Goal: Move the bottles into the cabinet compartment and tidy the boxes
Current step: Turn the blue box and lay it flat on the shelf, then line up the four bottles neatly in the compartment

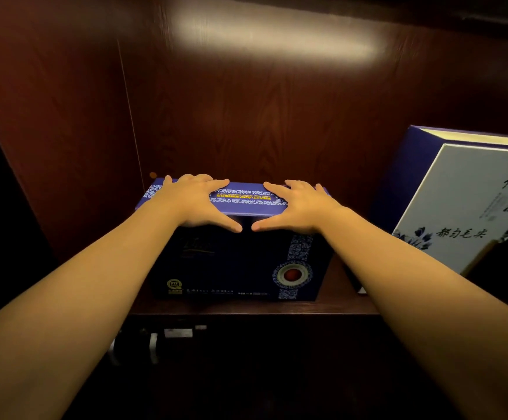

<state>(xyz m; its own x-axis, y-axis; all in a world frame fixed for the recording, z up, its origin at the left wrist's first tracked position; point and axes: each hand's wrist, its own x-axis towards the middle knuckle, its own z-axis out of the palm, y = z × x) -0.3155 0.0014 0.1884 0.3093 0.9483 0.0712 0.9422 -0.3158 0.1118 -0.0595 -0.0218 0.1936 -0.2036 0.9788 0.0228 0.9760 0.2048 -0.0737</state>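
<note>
A dark blue box [234,262] with a blue-and-white patterned band and a red round seal stands on the wooden cabinet shelf [337,301]. My left hand [195,201] lies on the left half of its top, fingers over the far edge, thumb down the front face. My right hand [295,206] mirrors it on the right half. Both thumbs nearly meet at the front. A larger blue and white box [459,201] with black calligraphy leans tilted at the right. No bottle can be made out with certainty.
Dark red wood panels form the compartment's back wall [246,116] and left wall [49,116]. Below the shelf edge lies a dark space holding dim cylindrical objects with pale labels [155,341].
</note>
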